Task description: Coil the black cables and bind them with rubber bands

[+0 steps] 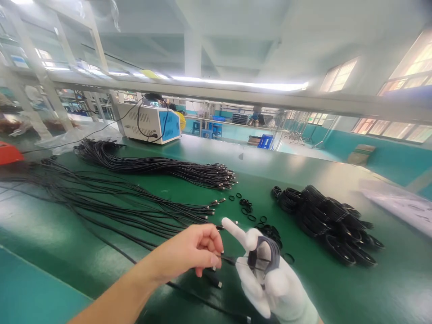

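Low in the middle of the head view, my bare left hand (194, 249) pinches a black cable between thumb and curled fingers. That cable (229, 260) runs to a small black coil (274, 252) in my right hand (286, 288), which wears a white glove. The gloved fingers curl around the coil, with the index finger sticking out to the upper left. Loose cables with metal plugs (138, 209) lie behind and below my left hand. Small black rings (248, 207) are scattered just beyond my right hand.
A thick bundle of straight black cables (162, 166) lies across the green table (256, 166). Finished-looking coils (324, 220) are heaped on the right. Farther back stand a white and blue machine (151, 123) and, at far left, a red object (10, 153).
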`<state>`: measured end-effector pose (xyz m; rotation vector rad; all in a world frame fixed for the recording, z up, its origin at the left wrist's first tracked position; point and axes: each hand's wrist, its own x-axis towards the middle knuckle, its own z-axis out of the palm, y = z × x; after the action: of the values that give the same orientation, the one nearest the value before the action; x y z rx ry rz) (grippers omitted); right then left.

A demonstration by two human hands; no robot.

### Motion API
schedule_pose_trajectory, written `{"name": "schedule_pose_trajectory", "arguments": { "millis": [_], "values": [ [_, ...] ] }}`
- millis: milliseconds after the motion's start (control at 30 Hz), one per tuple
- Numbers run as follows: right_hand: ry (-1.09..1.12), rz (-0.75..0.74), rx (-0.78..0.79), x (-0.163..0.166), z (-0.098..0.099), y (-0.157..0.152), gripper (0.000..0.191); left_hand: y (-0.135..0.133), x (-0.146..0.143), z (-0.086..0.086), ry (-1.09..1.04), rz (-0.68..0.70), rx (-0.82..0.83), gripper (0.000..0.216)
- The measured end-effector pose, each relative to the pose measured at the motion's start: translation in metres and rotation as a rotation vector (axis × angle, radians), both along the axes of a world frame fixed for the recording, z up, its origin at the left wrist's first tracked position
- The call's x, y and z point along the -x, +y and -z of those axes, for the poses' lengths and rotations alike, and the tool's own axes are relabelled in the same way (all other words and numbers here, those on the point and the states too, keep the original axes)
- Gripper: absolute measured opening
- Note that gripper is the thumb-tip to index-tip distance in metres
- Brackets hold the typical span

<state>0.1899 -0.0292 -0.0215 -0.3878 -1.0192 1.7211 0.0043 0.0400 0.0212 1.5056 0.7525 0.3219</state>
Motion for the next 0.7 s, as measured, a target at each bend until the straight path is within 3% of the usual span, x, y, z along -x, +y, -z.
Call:
{"name": "schedule_pose_trajectory", "arguments": {
  "millis": [133,400,500,600,633,700],
  "values": [
    [-0.025,-0.048,-0.027,0.003,0.001,0.002,0.050,-0.006,-0.011,-0.006,-0.210,-0.215,0.065,0.018],
    [0.008,-0.068,0.006,0.005,0.012,0.005,0.053,-0.010,-0.039,0.001,-0.323,-0.279,0.094,0.022],
    [-0.027,0.011,0.002,0.001,0.008,0.006,0.060,-0.009,-0.034,-0.007,-0.245,-0.303,-0.089,0.013],
    [-0.051,0.012,0.040,0.000,0.007,0.007,0.067,-0.009,-0.024,-0.025,-0.037,-0.355,-0.446,0.016],
    [-0.050,-0.026,0.059,0.001,0.009,0.007,0.068,-0.008,-0.022,-0.032,0.014,-0.313,-0.545,0.023],
    [-0.017,-0.165,0.101,0.002,0.014,0.008,0.070,-0.005,-0.021,-0.041,0.059,-0.096,-0.633,0.036]
  ]
}}
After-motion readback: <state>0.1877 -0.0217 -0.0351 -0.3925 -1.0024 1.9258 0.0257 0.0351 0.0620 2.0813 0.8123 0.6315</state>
